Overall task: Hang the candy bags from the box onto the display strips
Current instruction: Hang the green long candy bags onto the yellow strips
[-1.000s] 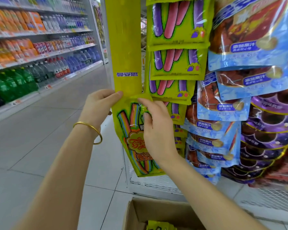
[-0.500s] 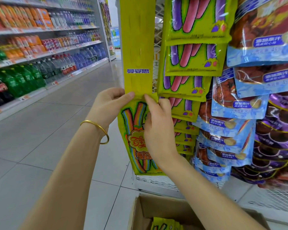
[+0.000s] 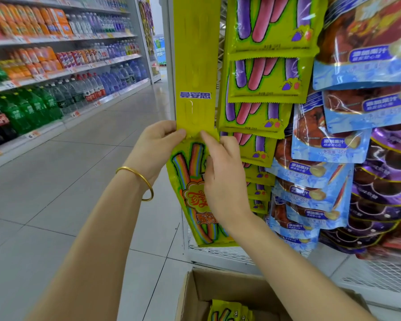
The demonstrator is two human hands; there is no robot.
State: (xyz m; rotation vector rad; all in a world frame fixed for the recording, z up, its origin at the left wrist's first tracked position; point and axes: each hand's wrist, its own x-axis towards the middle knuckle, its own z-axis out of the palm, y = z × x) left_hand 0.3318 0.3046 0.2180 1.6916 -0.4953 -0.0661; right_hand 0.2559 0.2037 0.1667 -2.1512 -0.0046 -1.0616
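Note:
A yellow-green display strip (image 3: 196,66) hangs straight down in front of me. Under its lower end hangs a yellow candy bag (image 3: 190,181) printed with rainbow ropes. My left hand (image 3: 156,147), a gold bangle on its wrist, pinches the strip's bottom edge at the bag's top left. My right hand (image 3: 225,179) lies over the bag's right half, its fingertips pinching the bag's top against the strip. Below, an open cardboard box (image 3: 232,290) holds more candy bags (image 3: 229,311) of the same kind.
Right of the strip hang rows of yellow-green bags (image 3: 269,77), blue bags (image 3: 329,140) and purple bags (image 3: 391,172) on a white wire rack (image 3: 218,253). Drink shelves (image 3: 56,66) line the aisle's left side, with tiled floor (image 3: 56,193) between.
The view has drawn closer and tilted up a little. Both hands stay at the joint of strip and bag, the fingertips closing in toward the middle of the bag's top.

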